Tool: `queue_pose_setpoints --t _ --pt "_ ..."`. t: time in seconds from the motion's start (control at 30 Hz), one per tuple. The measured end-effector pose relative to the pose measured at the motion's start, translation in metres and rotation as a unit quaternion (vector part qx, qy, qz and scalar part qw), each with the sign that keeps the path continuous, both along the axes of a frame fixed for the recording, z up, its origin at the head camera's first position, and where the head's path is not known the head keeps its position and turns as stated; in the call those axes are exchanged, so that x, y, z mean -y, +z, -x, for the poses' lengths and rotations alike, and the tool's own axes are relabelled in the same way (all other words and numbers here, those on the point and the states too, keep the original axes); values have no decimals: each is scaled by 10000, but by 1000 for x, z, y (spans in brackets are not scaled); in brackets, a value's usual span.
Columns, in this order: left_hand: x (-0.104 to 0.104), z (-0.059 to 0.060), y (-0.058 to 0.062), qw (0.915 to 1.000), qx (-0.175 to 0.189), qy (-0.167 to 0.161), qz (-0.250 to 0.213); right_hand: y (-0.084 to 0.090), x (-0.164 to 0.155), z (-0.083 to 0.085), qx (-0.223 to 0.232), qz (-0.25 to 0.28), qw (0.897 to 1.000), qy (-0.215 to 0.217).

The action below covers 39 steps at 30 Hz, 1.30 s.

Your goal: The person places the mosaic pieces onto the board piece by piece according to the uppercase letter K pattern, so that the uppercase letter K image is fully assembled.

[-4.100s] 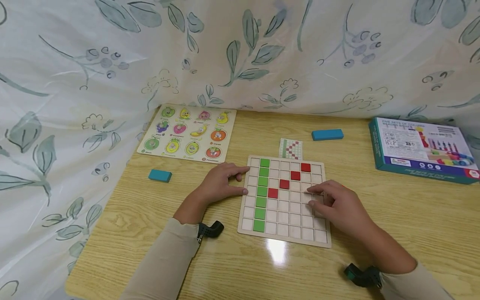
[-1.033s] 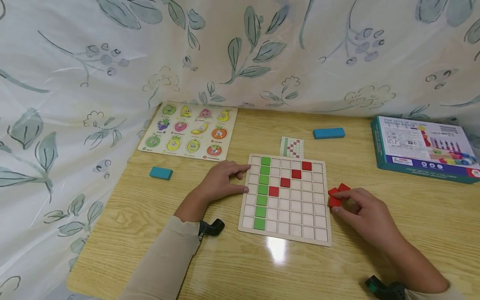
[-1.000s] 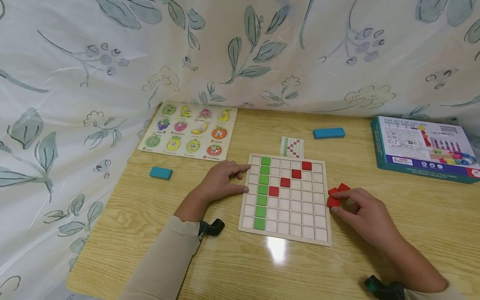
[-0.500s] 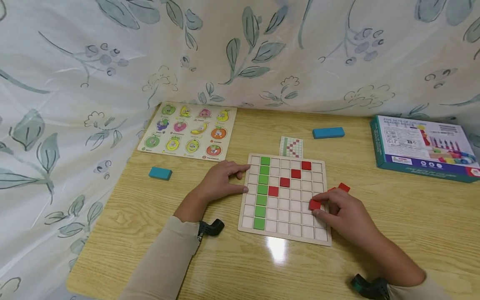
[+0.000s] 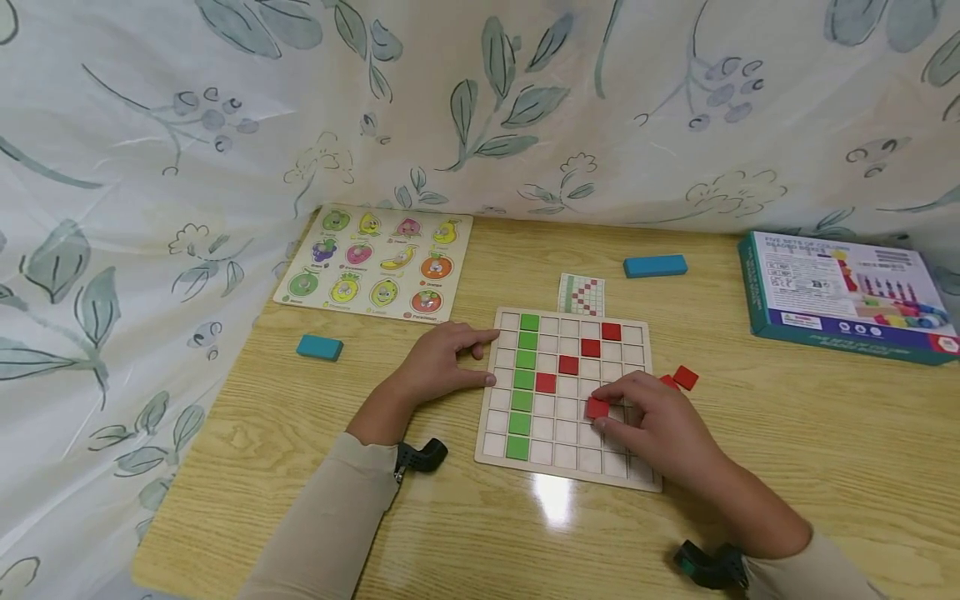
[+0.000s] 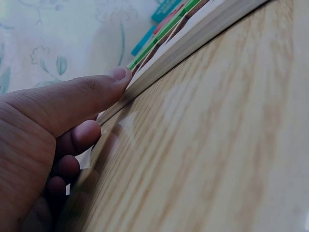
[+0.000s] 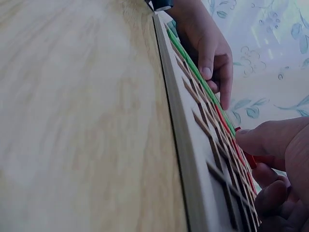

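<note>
A wooden grid board [image 5: 566, 456] lies on the table, with a column of green tiles [image 5: 521, 401] in its second column from the left. Red tiles [image 5: 567, 365] run in a diagonal from that column up to the right. My right hand [image 5: 660, 425] pinches a red tile [image 5: 597, 407] between thumb and index finger over the board's right-hand part. More red tiles [image 5: 686, 377] lie just beyond the board's right edge, partly behind that hand. My left hand [image 5: 442, 364] touches the board's left edge with thumb [image 6: 108, 89] and index finger extended.
Behind the board lies a small pattern card [image 5: 581, 294]. A fruit picture board [image 5: 375, 262] is at the back left, with a blue block [image 5: 320, 347] in front of it. Another blue block [image 5: 656, 266] and a boxed toy set [image 5: 851, 296] are at the back right.
My right hand has taken a red tile from the pile beside the board and carried it left over the grid. My left hand has stayed at the board's edge.
</note>
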State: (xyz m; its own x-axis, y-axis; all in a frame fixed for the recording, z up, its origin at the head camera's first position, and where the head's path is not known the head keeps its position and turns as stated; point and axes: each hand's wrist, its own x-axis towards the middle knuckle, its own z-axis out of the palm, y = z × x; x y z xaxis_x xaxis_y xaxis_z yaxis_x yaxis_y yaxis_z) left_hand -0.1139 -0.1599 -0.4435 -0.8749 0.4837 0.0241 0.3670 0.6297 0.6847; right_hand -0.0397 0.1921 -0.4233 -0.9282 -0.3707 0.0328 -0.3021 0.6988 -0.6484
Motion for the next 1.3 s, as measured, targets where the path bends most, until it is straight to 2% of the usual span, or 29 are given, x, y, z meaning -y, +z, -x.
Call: queue_pose_setpoints --t 0.27,0.63,1.07,1.3 --pt "1 -1 1 10000 29 -14 28 3 14 2 48 85 9999 114" --pt "2 -1 0 10000 30 -10 39 5 31 5 215 -228 9993 226" --pt "1 0 0 9999 74 -4 84 6 38 11 191 -440 9985 262" --pt "1 0 0 10000 71 12 62 8 40 13 396 -443 9979 261"
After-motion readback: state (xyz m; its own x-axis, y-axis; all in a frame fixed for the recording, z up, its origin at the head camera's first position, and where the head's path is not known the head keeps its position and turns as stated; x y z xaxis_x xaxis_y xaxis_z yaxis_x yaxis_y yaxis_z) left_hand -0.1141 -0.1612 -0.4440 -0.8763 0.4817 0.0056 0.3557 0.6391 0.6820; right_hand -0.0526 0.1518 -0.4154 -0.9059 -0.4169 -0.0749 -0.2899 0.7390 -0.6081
